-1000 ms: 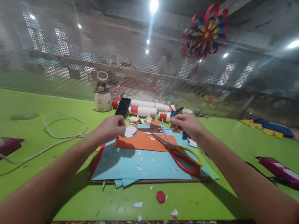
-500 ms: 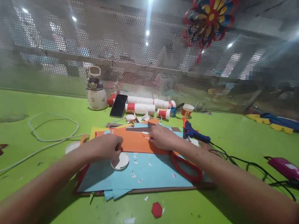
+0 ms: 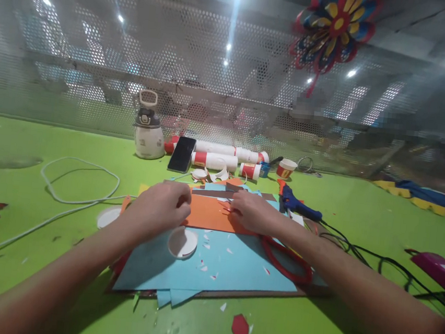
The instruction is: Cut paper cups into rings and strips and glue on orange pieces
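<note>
My left hand (image 3: 165,206) hovers over the left part of an orange sheet (image 3: 208,213), its fingers curled; whatever they may hold is hidden. Below it, apart from the fingers, a round white paper disc (image 3: 182,243) lies on the light blue paper (image 3: 236,270). My right hand (image 3: 255,212) is at the right side of the orange sheet, fingers pinched together. Small white and red scraps (image 3: 224,205) show at its fingertips; I cannot make out whether they are held. A red loop (image 3: 287,268) lies under my right forearm.
Behind the papers are a smartphone (image 3: 182,154), white paper-cup tubes (image 3: 215,161), a bottle (image 3: 149,139) and a small cup (image 3: 286,168). A blue glue gun (image 3: 301,206) lies right, its black cord trailing. A white cable (image 3: 85,203) curls left. A red hexagon (image 3: 240,328) lies in front.
My left hand has moved up and away from the white disc, which stays on the blue paper. My right hand remains at the orange sheet. The view has shifted slightly.
</note>
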`<act>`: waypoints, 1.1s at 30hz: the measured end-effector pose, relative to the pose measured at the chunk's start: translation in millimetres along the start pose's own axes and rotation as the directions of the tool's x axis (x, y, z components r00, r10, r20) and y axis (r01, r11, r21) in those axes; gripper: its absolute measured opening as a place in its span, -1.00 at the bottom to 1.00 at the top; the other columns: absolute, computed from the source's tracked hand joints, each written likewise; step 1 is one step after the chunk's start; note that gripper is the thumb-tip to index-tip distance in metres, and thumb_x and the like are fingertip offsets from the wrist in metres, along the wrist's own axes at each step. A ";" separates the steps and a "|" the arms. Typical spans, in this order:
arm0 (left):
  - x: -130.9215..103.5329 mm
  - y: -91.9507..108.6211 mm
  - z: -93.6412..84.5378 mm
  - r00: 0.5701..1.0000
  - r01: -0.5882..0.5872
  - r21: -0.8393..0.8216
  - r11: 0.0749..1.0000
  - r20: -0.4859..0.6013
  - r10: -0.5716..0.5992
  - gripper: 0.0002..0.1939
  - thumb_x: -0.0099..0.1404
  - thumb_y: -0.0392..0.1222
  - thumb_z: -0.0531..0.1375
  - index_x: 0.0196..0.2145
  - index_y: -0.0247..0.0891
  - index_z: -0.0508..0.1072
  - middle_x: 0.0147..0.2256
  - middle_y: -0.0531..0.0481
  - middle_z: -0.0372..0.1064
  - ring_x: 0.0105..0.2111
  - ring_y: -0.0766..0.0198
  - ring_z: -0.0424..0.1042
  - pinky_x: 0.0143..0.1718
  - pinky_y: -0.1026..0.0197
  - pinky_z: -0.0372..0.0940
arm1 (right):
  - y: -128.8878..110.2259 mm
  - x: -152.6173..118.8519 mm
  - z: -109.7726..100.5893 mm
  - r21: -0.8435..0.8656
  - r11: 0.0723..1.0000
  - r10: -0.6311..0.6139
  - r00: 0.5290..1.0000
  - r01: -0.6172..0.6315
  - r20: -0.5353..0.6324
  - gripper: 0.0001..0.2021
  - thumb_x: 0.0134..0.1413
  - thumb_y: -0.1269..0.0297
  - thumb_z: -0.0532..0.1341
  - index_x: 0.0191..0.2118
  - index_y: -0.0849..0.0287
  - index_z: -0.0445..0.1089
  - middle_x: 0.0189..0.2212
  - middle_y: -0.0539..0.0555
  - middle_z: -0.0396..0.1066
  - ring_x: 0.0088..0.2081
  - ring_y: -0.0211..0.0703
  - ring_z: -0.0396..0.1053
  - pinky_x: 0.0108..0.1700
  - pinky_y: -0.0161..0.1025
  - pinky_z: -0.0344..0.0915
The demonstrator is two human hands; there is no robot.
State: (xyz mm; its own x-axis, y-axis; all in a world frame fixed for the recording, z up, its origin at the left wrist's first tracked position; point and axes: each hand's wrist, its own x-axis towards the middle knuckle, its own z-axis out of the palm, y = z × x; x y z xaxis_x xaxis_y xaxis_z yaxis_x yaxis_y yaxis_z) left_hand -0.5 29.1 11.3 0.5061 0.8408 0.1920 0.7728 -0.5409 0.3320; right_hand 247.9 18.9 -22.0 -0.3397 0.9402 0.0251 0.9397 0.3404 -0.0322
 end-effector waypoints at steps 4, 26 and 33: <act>-0.2 3.0 3.0 0.997 -0.040 -0.175 0.984 -0.071 0.028 -0.81 0.14 -0.26 0.04 -0.42 -0.24 0.45 -0.43 -0.02 0.45 -0.45 0.22 0.37 -0.45 0.22 0.12 | 8.4 -16.5 -11.9 0.260 0.960 0.112 0.993 -0.101 -0.027 -0.81 0.25 0.22 0.19 -0.13 0.24 0.40 -0.23 0.05 0.45 -0.28 -0.19 0.45 -0.24 -0.14 0.42; 0.8 12.9 20.4 0.940 0.001 -0.879 0.477 -0.162 -0.301 -0.78 0.09 -0.07 0.28 -0.48 -0.30 0.46 -0.52 0.04 0.38 -0.47 0.33 0.31 -0.43 0.28 0.18 | -0.2 5.3 -7.7 -0.003 0.999 -0.041 0.969 0.042 -0.244 -0.75 0.21 0.29 0.23 -0.01 0.19 0.38 0.14 0.15 0.27 0.13 0.08 0.24 0.11 0.18 0.20; 2.6 4.6 20.2 0.946 -0.061 -0.864 0.500 -0.209 -0.246 -0.82 0.14 -0.11 0.23 -0.47 -0.29 0.44 -0.51 0.02 0.41 -0.45 0.31 0.33 -0.41 0.26 0.19 | -13.0 17.9 21.3 -0.292 0.948 -0.190 0.960 0.126 -0.203 -0.69 0.21 0.30 0.23 0.05 0.19 0.35 0.17 0.17 0.23 0.16 0.12 0.20 0.13 0.21 0.17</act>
State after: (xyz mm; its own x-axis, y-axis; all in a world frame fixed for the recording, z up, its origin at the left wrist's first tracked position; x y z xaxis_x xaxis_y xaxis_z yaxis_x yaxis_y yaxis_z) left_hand 12.1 28.5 -5.3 0.2084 0.9330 0.2934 0.0244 -0.3049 0.9521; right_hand 228.8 31.6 -42.4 -0.4973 0.8357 0.2331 0.8594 0.4376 0.2644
